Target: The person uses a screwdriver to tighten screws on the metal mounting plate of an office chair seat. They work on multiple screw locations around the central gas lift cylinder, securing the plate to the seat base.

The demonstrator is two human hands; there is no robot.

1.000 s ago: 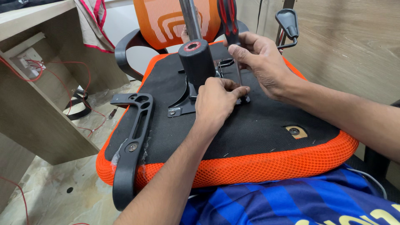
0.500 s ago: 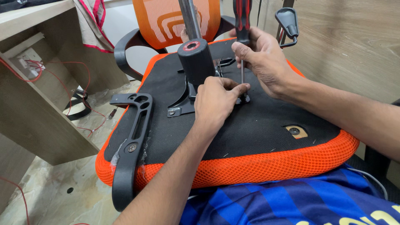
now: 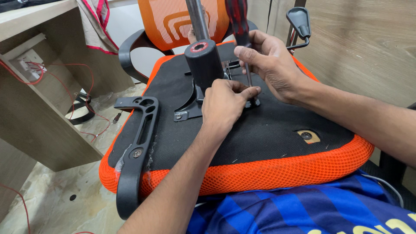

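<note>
Screwdriver work went on at the black metal mechanism plate [image 3: 190, 108] bolted under the upturned orange mesh chair seat [image 3: 277, 169]. Against the view a second earlier, the right hand [image 3: 273, 65] had shifted its closed grip from high on the red-and-black-handled screwdriver [image 3: 238, 21] down to the handle's base; the shaft stood upright on the plate's right edge. The left hand [image 3: 225, 104] sat curled there, fingertips pinching around the tip. Beside the plate rose a black cylinder sleeve [image 3: 203, 65]. No labels were visible.

Bare forearms — blue striped shirt [image 3: 312, 208]
</note>
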